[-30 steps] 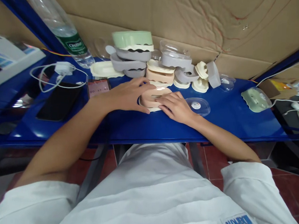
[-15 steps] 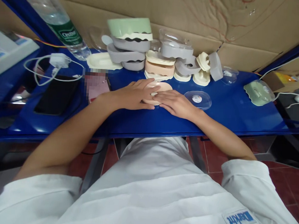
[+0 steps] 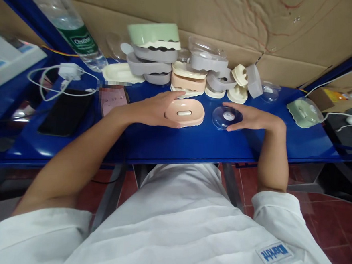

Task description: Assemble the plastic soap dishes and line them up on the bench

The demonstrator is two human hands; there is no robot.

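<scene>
The left hand (image 3: 156, 109) had its fingers spread around the left end of the peach box (image 3: 194, 118), which sat on the blue desk (image 3: 175, 146), its white knob (image 3: 183, 113) facing up; whether they gripped it, I could not tell. Just to the right, the right hand (image 3: 251, 117) gripped the clear lid (image 3: 220, 121) between thumb and fingers at its near and far edges. A green tub (image 3: 154, 33) topped the stack at far left.
</scene>
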